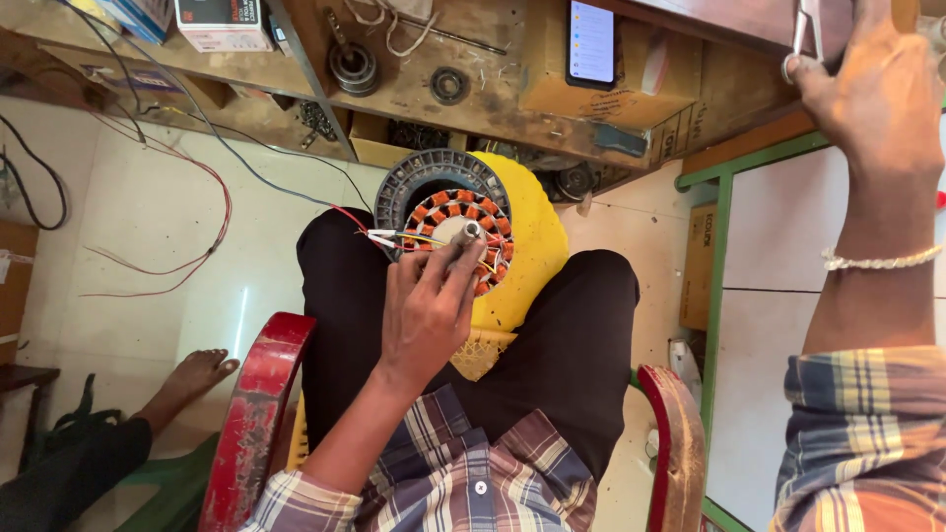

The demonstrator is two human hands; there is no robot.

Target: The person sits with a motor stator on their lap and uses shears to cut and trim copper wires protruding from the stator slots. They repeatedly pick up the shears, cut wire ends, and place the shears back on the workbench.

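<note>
A fan motor stator (455,219) with orange copper windings and a grey toothed ring rests on a yellow plastic stool (532,246) between my knees. My left hand (424,310) reaches over it, and its fingertips pinch the metal shaft (469,232) at the stator's middle. Thin red, yellow and white leads (379,236) stick out on the stator's left side. My right hand (877,89) is raised at the top right, over the green-framed table, and grips a metal tool with looped handles (806,34). The tool's working end is out of view.
A wooden bench at the top carries two bearings (352,64), a lit phone (591,41) on a cardboard box, and string. Red and black wires (197,207) trail over the tiled floor. Another person's bare foot (197,374) lies at the left. I sit in a red-armed chair (256,414).
</note>
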